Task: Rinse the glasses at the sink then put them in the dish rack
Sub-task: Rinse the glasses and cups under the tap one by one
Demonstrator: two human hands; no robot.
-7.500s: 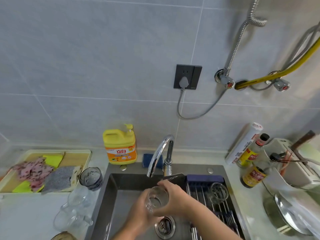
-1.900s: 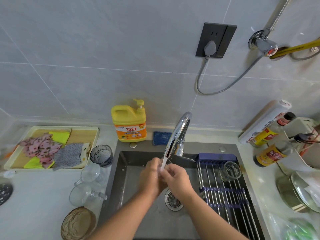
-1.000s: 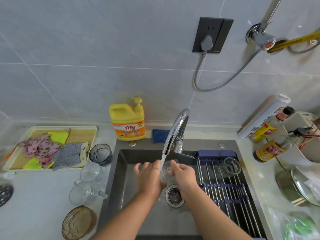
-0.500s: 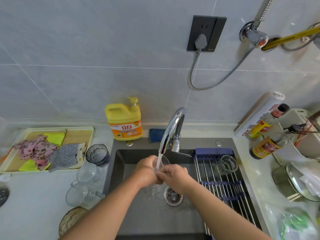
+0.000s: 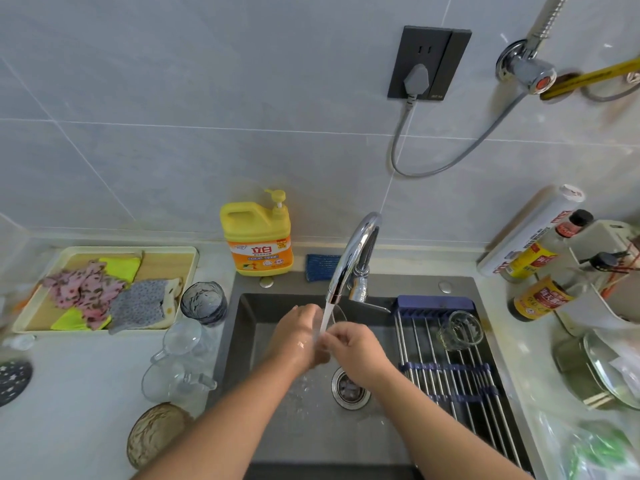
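Observation:
Over the dark sink point(image 5: 242, 344), my left hand point(image 5: 299, 337) and my right hand point(image 5: 353, 351) hold a small clear glass point(image 5: 337, 315) under the water that runs from the chrome faucet point(image 5: 349, 261). The hands hide most of the glass; only its rim shows behind the stream. One clear glass point(image 5: 460, 330) stands on the roll-up dish rack point(image 5: 450, 372) over the sink's right side. On the counter to the left wait a dark tinted glass point(image 5: 203, 303) and two clear handled glasses point(image 5: 183, 341) point(image 5: 173, 379).
A yellow detergent bottle point(image 5: 258, 237) and a blue sponge point(image 5: 322, 266) stand behind the sink. A tray of cloths point(image 5: 104, 289) lies at the far left. A brown round dish point(image 5: 156, 431) sits near the counter's front. Sauce bottles point(image 5: 540, 299) and a pot lid point(image 5: 613, 372) crowd the right.
The tap was turned on and both hands went on working the glass under the stream. The view shifted slightly; hands stay close together over the drain.

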